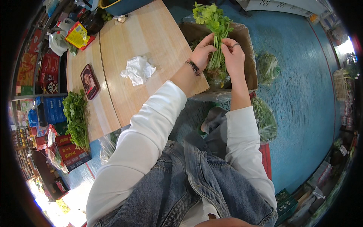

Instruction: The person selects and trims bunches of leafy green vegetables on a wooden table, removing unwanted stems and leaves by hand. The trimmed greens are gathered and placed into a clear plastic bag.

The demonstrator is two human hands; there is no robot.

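A bunch of coriander-like leafy greens [217, 42] is held over an open cardboard box [246, 54], leaves pointing away from me and pale stems and roots towards me. My left hand [203, 53] grips the stems from the left, thumb against them; a beaded bracelet circles that wrist. On the other side, my right hand [234, 55] pinches at the stems with thumb and fingertips, a ring on one finger. Inside the box, partly hidden by my hands, lie more greens and clear plastic. Another bunch of greens [76, 120] rests on the left edge of the wooden table [167, 31].
On the table are crumpled white tissue [138, 70], a phone [90, 81] with a lit screen, garlic [121, 19] and a yellow-red packet [79, 35]. Bagged greens [268, 69] and another bag of greens [263, 119] sit on the blue floor [303, 93]. Stocked shelves [39, 95] line the left.
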